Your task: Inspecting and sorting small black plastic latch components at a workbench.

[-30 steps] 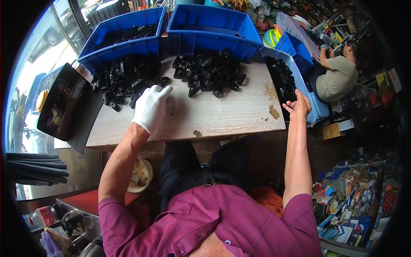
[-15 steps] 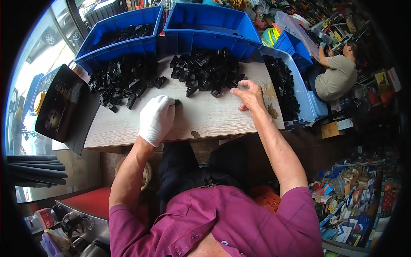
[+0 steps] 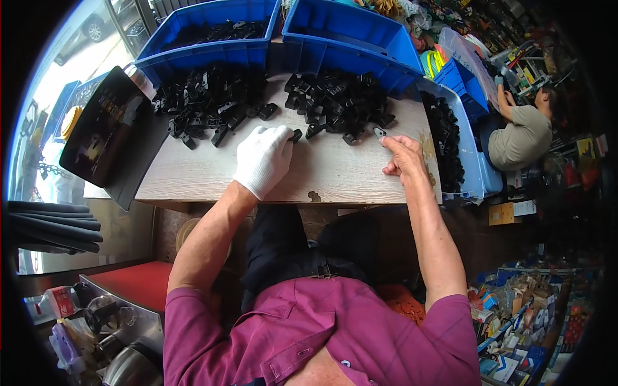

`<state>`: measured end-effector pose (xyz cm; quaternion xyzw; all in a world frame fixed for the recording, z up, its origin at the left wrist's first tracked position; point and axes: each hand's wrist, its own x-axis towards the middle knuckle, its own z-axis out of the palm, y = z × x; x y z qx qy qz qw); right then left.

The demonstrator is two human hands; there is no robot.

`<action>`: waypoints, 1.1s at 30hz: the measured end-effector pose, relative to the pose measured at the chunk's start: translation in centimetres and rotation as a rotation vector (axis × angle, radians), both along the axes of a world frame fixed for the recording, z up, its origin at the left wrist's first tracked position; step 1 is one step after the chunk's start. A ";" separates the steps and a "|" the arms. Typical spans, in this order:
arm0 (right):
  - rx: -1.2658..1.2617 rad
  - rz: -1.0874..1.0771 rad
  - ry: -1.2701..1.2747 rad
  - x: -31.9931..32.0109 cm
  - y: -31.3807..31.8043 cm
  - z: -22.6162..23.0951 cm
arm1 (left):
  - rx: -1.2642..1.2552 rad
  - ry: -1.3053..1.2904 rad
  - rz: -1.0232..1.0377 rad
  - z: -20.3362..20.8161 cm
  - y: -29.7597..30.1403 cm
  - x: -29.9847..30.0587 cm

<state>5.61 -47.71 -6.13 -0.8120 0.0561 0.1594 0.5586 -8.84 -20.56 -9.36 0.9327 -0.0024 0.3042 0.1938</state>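
My left hand (image 3: 264,159), in a white knitted glove, is closed over the table. A small black plastic part (image 3: 295,136) sticks out at its fingertips. My bare right hand (image 3: 405,157) pinches a small dark part with a greyish face (image 3: 380,132) between thumb and fingers, just in front of the right pile. Two heaps of similar black plastic parts lie on the pale wood-grain table (image 3: 335,177): a left pile (image 3: 206,96) and a right pile (image 3: 335,100). The exact kind of these parts cannot be made out.
Behind the piles stand a blue bin (image 3: 206,55) with black parts in it and another blue bin (image 3: 354,48). A clear tub (image 3: 473,161) of black parts adjoins the table's right edge. A dark screen (image 3: 103,128) stands at left. Farther right, a person (image 3: 523,135) sits working.
The whole view has shifted, with the table now farther right. My right hand, its fingers apart before, now pinches a dark part. My left hand still holds its black part.
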 end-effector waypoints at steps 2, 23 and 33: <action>0.186 -0.086 0.058 -1.1 -0.2 0.3 | -0.343 -0.061 -0.032 0.4 -0.4 -0.4; 0.413 0.298 -0.077 -6.5 7.2 -1.6 | -1.419 0.069 -0.253 0.4 -5.2 1.4; 0.421 0.292 -0.084 -6.9 6.6 -2.2 | -1.311 0.025 -0.226 -1.3 -6.3 1.8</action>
